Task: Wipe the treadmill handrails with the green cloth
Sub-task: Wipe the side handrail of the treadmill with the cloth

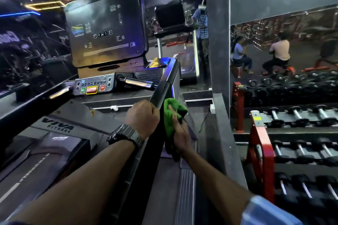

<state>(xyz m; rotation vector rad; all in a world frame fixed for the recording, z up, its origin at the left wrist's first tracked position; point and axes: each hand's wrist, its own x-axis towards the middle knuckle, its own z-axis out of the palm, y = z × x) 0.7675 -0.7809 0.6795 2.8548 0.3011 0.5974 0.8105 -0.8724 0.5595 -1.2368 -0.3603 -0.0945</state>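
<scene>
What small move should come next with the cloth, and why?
Probably slide the green cloth up the right handrail toward the console. The right hand presses it against the rail's outer side, the left hand grips the rail beside it, and the rail ahead lies uncovered.

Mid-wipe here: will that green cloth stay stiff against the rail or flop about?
Probably floppy: the green cloth bunches in folds where the right hand presses it to the handrail. Likely light, since its loose tail hangs limp below that hand.
</scene>
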